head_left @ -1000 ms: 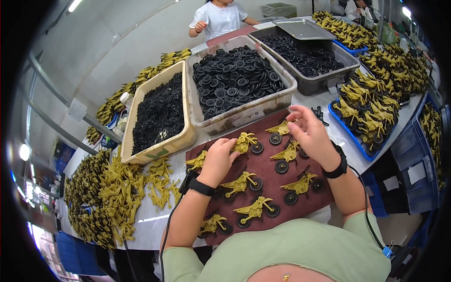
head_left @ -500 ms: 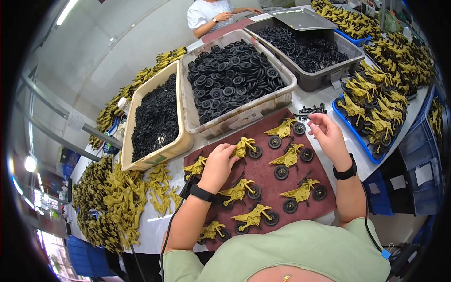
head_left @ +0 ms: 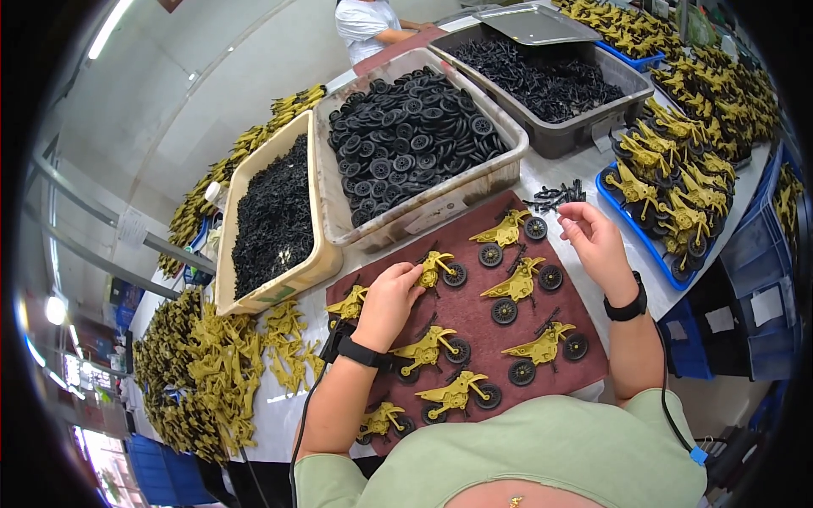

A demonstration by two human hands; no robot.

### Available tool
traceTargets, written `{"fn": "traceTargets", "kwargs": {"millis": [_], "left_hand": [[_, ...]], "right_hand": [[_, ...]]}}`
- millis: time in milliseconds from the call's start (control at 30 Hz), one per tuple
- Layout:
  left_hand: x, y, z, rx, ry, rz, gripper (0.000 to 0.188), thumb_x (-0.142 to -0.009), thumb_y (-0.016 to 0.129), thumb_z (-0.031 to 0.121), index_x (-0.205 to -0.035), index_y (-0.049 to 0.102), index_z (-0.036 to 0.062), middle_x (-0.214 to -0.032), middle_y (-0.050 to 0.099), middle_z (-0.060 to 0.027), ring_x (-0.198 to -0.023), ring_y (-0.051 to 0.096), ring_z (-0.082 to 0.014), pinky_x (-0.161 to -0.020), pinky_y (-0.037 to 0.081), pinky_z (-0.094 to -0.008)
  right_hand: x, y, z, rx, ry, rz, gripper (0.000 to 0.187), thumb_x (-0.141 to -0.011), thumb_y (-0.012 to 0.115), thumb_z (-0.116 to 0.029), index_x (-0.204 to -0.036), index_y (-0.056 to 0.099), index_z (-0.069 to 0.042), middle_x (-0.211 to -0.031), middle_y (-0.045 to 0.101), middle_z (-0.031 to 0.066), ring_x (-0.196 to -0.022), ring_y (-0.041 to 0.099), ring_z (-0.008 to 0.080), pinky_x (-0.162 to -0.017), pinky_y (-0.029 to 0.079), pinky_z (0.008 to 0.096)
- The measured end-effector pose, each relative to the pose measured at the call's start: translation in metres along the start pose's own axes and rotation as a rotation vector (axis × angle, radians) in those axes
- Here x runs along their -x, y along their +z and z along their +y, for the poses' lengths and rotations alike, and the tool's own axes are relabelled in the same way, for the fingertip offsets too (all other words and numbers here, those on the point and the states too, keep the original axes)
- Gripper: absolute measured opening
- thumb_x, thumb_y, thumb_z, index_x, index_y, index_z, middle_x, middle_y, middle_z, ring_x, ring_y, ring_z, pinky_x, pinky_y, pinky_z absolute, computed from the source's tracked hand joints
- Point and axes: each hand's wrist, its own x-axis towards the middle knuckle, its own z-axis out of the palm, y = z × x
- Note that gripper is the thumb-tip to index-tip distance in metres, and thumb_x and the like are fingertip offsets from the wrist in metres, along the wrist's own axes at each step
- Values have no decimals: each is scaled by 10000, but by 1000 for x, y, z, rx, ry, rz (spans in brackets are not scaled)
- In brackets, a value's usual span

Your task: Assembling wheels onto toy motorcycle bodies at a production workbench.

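On a dark red cloth lie several yellow toy motorcycles with black wheels, in rough columns. My left hand is closed, thumb and fingertips gripping the rear end of one toy motorcycle in the upper middle of the cloth. That hand partly covers another toy motorcycle at the left edge. My right hand is raised at the cloth's upper right, fingers curled toward the thumb in a pinch; whatever is between them is too small to make out. Just beyond its fingertips lies a small heap of black parts.
Beyond the cloth stand a cream bin of tiny black pieces, a bin of black wheels and a grey bin of black parts. Yellow bodies pile up at left. A blue tray of motorcycles sits right. Another person is at the back.
The view has shifted slightly. My right fingers have drawn a little closer together beside the black parts. My left hand keeps its grip on the toy motorcycle. The other person's arm has lowered.
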Motion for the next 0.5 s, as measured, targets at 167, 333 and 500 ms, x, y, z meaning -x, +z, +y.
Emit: {"fn": "traceTargets", "kwargs": {"millis": [167, 333, 500], "left_hand": [[3, 26, -5, -201, 115, 65, 356, -752, 655, 23, -1088, 591, -75, -1051, 614, -189, -948, 612, -335, -849, 511, -374], [-6, 23, -2, -241, 63, -1, 352, -753, 621, 46, -1083, 577, -66, -989, 617, -190, -912, 610, -335, -814, 512, -400], [-3, -19, 43, 199, 113, -47, 317, -746, 640, 34, -1056, 621, -33, -973, 659, -187, -875, 648, -338, -767, 534, -369]], "right_hand": [[1, 2, -2, 44, -4, -33, 187, -921, 567, -73, -1080, 608, 17, -940, 660, 75, -765, 631, 122, -684, 514, 256], [0, 8, -1, 99, -92, -133, 221, -896, 551, -35, -1106, 599, 16, -995, 651, 97, -900, 643, 165, -758, 528, 277], [13, 34, -38, 67, -348, -413, 546, -781, 716, -24, -1288, 512, -31, -1193, 596, 106, -983, 618, 187, -872, 498, 306]]}}
